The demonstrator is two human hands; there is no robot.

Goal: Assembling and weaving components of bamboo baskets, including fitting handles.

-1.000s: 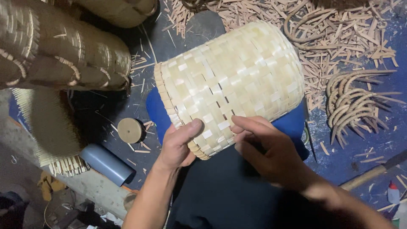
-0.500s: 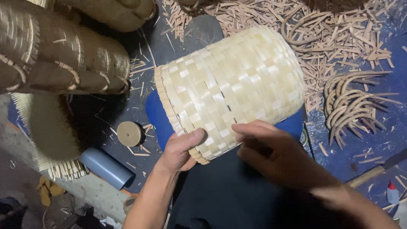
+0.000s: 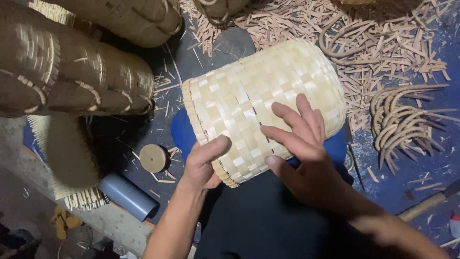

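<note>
A pale woven bamboo basket [image 3: 249,96] lies on its side across my lap, its rim turned toward the lower left. My left hand [image 3: 203,163] grips the rim at the near edge, thumb pressed on the weave. My right hand [image 3: 299,153] rests flat on the basket's side with fingers spread, holding nothing. A blue cushion [image 3: 182,134] shows under the basket.
Darker woven baskets [image 3: 72,72] are stacked at the upper left. Bamboo shavings [image 3: 383,43] and curved strips [image 3: 402,120] litter the dark floor at right. A small wooden disc [image 3: 153,157], a grey tube [image 3: 127,195] and a wooden tool handle [image 3: 426,204] lie nearby.
My right hand has slid up from the basket's rim onto its side and opened flat. The basket has turned slightly; my left hand keeps its grip.
</note>
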